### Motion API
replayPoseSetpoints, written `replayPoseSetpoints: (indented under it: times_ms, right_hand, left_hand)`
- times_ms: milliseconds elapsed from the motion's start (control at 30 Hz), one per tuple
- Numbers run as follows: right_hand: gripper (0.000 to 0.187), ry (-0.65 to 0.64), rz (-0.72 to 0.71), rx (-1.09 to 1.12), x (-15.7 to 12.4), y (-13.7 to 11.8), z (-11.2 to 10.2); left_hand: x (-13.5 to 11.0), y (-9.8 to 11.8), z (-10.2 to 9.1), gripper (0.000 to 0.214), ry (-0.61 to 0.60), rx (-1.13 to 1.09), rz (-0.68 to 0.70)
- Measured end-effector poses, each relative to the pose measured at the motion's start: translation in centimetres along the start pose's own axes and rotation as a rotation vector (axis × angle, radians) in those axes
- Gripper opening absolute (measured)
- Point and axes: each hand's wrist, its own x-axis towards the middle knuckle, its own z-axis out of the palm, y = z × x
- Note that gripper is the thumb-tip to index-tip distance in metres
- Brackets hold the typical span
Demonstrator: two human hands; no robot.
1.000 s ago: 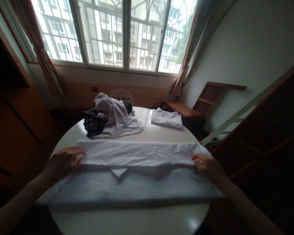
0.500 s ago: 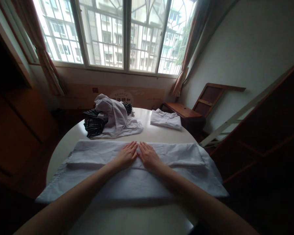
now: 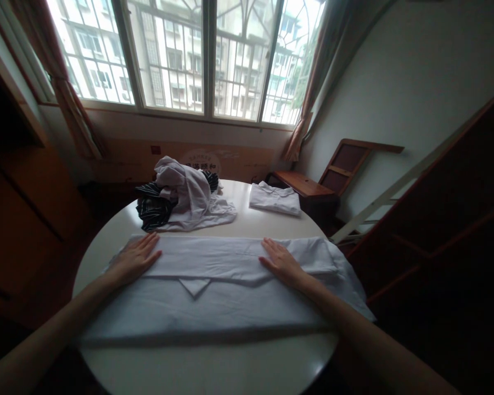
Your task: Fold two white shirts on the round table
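A white garment (image 3: 214, 296) lies spread across the round white table (image 3: 214, 367), its far edge folded toward me in a long band. My left hand (image 3: 135, 257) rests flat on the left end of that fold, fingers stretched out. My right hand (image 3: 280, 262) lies flat on the fold right of centre, fingers also extended. Neither hand holds anything. A small triangular flap (image 3: 194, 285) peeks out below the fold between the hands.
A crumpled heap of white and dark striped clothes (image 3: 177, 195) sits at the table's far left. A folded white garment (image 3: 275, 198) lies at the far right. A wooden bench (image 3: 304, 186) and leaning boards stand to the right, a window behind.
Both hands met at the middle of the fold half a second ago and have since slid apart along it, the left going left and the right going right.
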Motion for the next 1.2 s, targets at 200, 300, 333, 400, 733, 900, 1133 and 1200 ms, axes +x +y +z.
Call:
replayPoseSetpoints:
  times_ms: [200,300,333,400,733,900,1133,1200]
  right_hand:
    - [0.055,0.055,0.211,-0.199,-3.3,8.3,-0.8]
    - [0.054,0.034,0.285,-0.279,-4.4,11.1,-1.2]
    - [0.054,0.030,0.300,-0.288,-4.5,11.6,-1.3]
    - [0.053,0.038,0.333,-0.294,-4.5,12.1,-1.3]
    - [0.052,0.229,0.671,-0.137,-3.7,14.2,-3.1]
    - [0.032,0.055,0.605,0.227,-2.0,14.0,-5.9]
    - [0.029,0.144,0.564,0.026,4.9,11.5,-8.1]
    - [0.031,0.303,0.558,-0.140,6.7,9.5,-7.2]
  left_hand:
    - [-0.4,-1.4,-0.1,0.068,-0.005,0.047,-0.168]
    - [-0.3,-1.3,-0.1,0.069,-0.006,0.030,-0.190]
    - [-0.2,-1.3,0.0,0.069,0.006,0.027,-0.203]
    - [-0.2,-1.6,0.1,0.069,0.033,0.023,-0.244]
    - [-0.2,-2.6,-0.6,0.070,0.216,0.046,-0.313]
    - [-0.6,-2.6,-2.1,0.048,0.134,-0.146,-0.433]
    - [-2.7,-4.6,-3.1,0.044,0.345,-0.091,-0.465]
    - [-2.7,-5.0,-3.1,0.042,0.348,0.026,-0.458]
